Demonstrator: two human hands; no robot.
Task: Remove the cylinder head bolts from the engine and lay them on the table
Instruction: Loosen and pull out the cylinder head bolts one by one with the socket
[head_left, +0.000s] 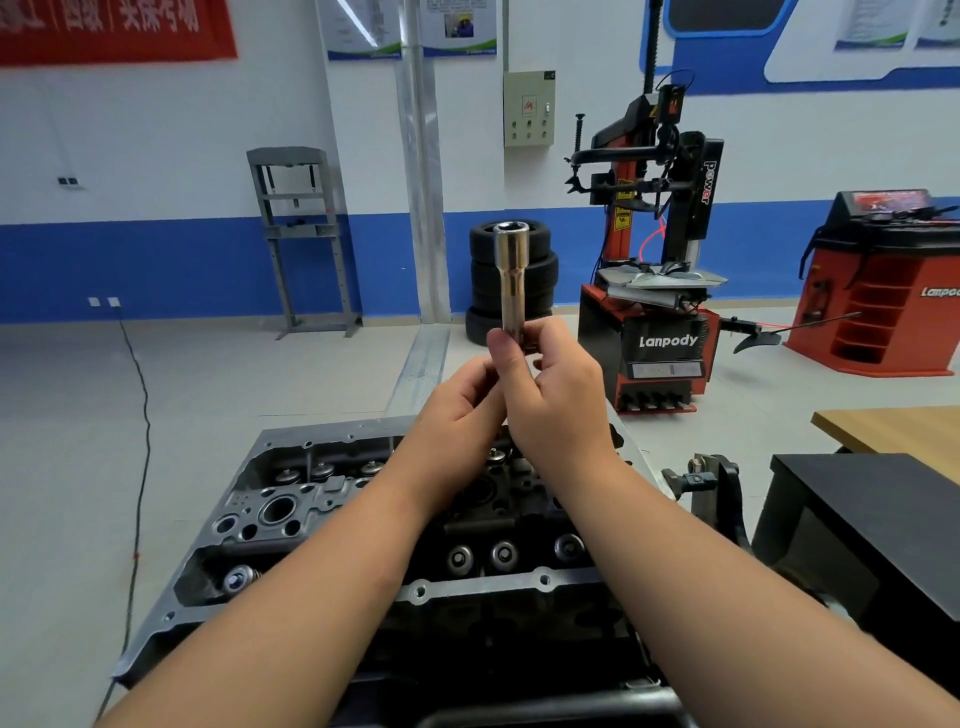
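Two bare forearms reach over the grey cast-metal cylinder head (291, 525). Above it, the left hand (457, 410) and right hand (558, 400) both pinch the lower end of a polished long steel socket (511, 280), its axis upright, open end skyward. The bolts presumably sit below; none is clearly visible.

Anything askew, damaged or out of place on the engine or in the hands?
Nothing stands out. Both hands, left and right, hold a long socket upright above the open cylinder head, which looks intact.

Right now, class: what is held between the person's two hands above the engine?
In the head view, a long chrome socket stands upright, gripped at its lower end by left hand and right hand.
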